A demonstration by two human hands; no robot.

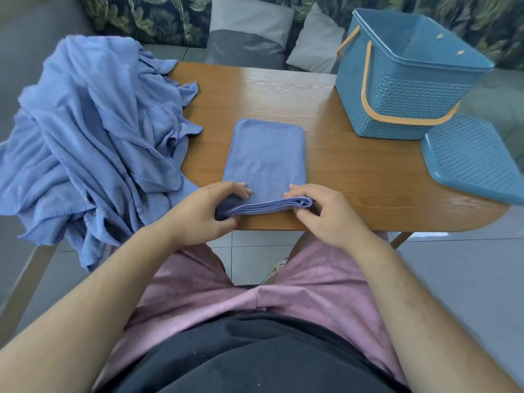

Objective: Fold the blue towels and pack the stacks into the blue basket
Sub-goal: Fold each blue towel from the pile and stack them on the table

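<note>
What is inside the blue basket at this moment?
Only the bare inner walls of the blue basket show; no towel is visible. Its near wall hides the bottom.

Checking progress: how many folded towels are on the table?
1: the folded towel on the table, near edge, held by the left hand and right hand. The heap at left is unfolded; more may hide beneath.

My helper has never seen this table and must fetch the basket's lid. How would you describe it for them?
On the brown wooden table, look to the right end, where a tall blue plastic basket with orange handles stands. Just in front of it lies the flat blue perforated plastic lid at the table's edge. It alone is shallow and tray-like, without handles.
</note>
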